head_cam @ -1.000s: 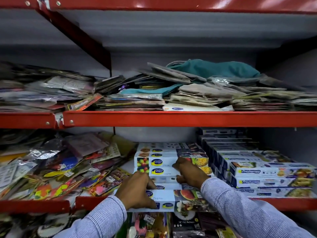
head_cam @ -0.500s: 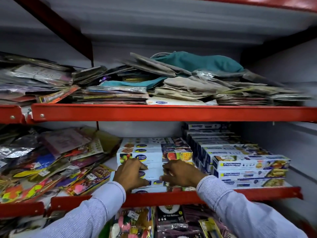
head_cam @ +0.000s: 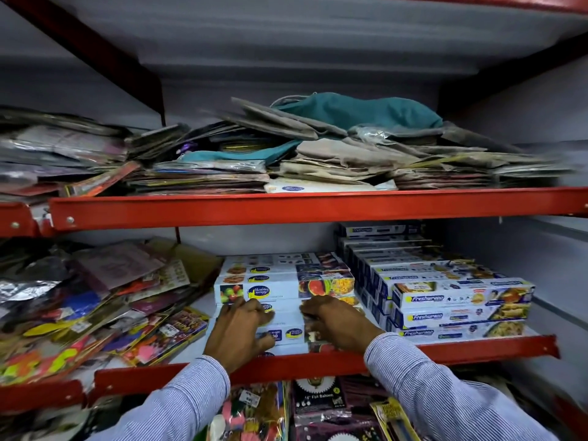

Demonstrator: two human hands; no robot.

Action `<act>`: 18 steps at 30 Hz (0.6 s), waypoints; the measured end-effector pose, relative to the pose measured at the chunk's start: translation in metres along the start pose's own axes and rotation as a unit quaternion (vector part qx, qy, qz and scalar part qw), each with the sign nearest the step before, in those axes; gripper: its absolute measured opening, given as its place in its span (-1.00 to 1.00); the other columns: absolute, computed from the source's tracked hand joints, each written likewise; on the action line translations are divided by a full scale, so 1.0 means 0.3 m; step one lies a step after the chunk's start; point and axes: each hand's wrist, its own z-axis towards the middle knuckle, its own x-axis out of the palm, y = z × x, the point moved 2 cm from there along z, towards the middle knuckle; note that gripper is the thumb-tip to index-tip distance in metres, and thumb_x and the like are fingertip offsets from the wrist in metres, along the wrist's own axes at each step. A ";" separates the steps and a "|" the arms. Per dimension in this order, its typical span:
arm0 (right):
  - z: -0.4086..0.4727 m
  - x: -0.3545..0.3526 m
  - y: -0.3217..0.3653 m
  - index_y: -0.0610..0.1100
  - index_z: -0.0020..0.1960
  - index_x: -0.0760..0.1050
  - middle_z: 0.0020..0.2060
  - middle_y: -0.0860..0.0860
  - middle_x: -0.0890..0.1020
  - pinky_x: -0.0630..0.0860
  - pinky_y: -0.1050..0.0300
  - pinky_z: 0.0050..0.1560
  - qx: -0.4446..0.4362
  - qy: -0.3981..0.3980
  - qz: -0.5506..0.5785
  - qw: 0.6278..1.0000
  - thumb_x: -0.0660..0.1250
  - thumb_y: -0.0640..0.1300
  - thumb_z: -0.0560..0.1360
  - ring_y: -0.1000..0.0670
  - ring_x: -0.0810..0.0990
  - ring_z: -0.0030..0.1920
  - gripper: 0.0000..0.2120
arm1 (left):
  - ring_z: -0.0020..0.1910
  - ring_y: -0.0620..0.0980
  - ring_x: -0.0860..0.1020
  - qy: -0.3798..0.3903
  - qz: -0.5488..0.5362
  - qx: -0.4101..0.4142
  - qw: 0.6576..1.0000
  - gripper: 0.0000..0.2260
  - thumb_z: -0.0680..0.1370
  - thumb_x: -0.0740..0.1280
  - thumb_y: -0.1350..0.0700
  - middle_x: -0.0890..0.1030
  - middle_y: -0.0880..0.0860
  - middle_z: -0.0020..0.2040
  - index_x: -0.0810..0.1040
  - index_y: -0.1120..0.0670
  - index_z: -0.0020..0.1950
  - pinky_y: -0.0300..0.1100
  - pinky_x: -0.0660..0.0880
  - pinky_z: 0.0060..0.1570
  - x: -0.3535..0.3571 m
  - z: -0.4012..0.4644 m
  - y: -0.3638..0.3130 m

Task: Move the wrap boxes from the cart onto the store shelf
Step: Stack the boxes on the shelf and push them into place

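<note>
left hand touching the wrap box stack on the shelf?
Touching. Head view: the left hand lies flat against the front of the wrap box stack, fingers overlapping the box faces with no gap.

You're facing red metal shelf rails (head_cam: 286, 208), white-and-blue cardboard wrap boxes (head_cam: 283, 286), wearing blue-and-white pinstriped sleeves (head_cam: 445, 393), teal cloth (head_cam: 359, 111) above.

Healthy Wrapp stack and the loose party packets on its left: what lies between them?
Head view: a bare strip of white shelf board separates the Healthy Wrapp stack from the party packets; nothing lies there.
</note>
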 end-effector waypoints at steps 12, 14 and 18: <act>-0.124 0.047 0.077 -0.03 0.58 -0.07 0.60 -0.05 0.06 -0.05 -0.16 0.55 0.029 -0.033 -0.111 0.993 0.11 0.07 0.63 -0.11 -0.02 0.59 -0.38 | 0.47 0.28 0.26 -0.083 0.061 0.012 0.995 -0.39 0.50 0.15 -0.28 0.32 0.14 0.52 0.28 -0.05 0.49 0.34 0.16 0.35 0.001 -0.163 -0.070; -0.200 0.082 0.121 0.01 0.59 -0.12 0.60 -0.04 0.00 -0.13 -0.17 0.55 0.035 -0.076 -0.099 0.992 0.12 0.12 0.61 -0.12 -0.10 0.59 -0.33 | 0.53 0.30 0.13 -0.104 0.068 0.038 0.992 -0.33 0.51 0.20 -0.27 0.19 0.17 0.57 0.17 -0.01 0.54 0.40 0.04 0.40 0.022 -0.266 -0.116; -0.393 0.214 0.203 0.06 0.58 -0.11 0.60 -0.01 -0.06 -0.12 -0.25 0.55 0.067 -0.136 -0.048 0.987 0.10 0.17 0.58 -0.11 -0.19 0.59 -0.33 | 0.54 0.34 -0.04 -0.071 0.041 0.038 0.996 -0.26 0.48 0.23 -0.26 0.09 0.21 0.59 0.11 0.04 0.56 0.49 0.03 0.37 0.123 -0.484 -0.195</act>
